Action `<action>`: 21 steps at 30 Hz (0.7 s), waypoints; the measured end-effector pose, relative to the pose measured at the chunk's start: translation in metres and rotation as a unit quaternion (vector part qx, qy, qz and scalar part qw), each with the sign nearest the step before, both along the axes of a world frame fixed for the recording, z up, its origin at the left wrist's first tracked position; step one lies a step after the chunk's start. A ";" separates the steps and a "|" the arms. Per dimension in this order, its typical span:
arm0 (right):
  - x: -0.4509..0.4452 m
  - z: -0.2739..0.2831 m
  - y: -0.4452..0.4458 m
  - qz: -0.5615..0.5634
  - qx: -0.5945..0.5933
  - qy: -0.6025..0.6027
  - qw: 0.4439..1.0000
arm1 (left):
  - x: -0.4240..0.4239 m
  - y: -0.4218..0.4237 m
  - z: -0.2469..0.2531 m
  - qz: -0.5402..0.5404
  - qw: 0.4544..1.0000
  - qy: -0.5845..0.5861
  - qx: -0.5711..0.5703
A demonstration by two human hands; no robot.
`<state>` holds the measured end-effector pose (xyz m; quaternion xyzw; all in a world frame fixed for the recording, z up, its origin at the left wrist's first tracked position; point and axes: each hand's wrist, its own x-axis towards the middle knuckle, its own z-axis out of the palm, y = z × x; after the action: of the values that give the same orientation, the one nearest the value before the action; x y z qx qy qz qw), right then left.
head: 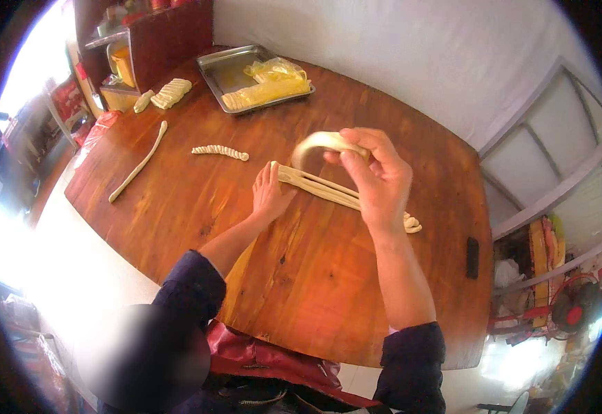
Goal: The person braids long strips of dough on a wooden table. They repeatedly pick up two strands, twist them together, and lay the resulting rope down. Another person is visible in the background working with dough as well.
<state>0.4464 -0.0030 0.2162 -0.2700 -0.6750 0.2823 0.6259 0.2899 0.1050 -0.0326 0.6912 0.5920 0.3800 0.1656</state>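
Several long strands of pale dough (327, 192) lie side by side on the wooden table (280, 269), with a narrow gap between some of them. My left hand (270, 194) holds their left end against the table, fingers pressed to it and thumb apart. Pinched between thumb and fingers of my right hand (381, 171) is a raised dough strand (321, 141). It arches up off the table and is partly blurred. Past my right wrist, the knobbly far ends of the dough (412, 223) show; my hand and wrist hide the stretch between.
A twisted dough piece (220, 151) and a single dough rope (139, 163) lie to the left. Further back are ridged dough (171, 93) and a metal tray (223, 67) bearing a yellow plastic-wrapped bundle (270, 93). A black phone-like object (472, 257) lies near the right edge.
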 end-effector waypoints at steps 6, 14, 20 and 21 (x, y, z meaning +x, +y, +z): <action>0.028 0.019 -0.096 -0.052 0.047 -0.076 0.995 | -0.052 0.086 0.002 0.002 0.855 -0.517 -0.046; 0.196 -0.191 -0.166 -0.395 -0.403 -0.387 0.730 | -0.141 -0.142 0.011 -0.282 0.900 0.328 0.059; 0.094 -0.217 -0.043 -0.397 -0.207 -0.451 0.772 | -0.150 -0.165 0.003 -0.242 0.915 0.301 0.119; 0.079 -0.228 -0.038 -0.404 -0.187 -0.480 0.756 | -0.150 -0.157 0.005 -0.252 0.910 0.308 0.119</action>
<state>0.5257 -0.0409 -0.0119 -0.7292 -0.6491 -0.0430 0.2123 0.1395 -0.0520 -0.0273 0.9147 0.3700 0.1619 -0.0180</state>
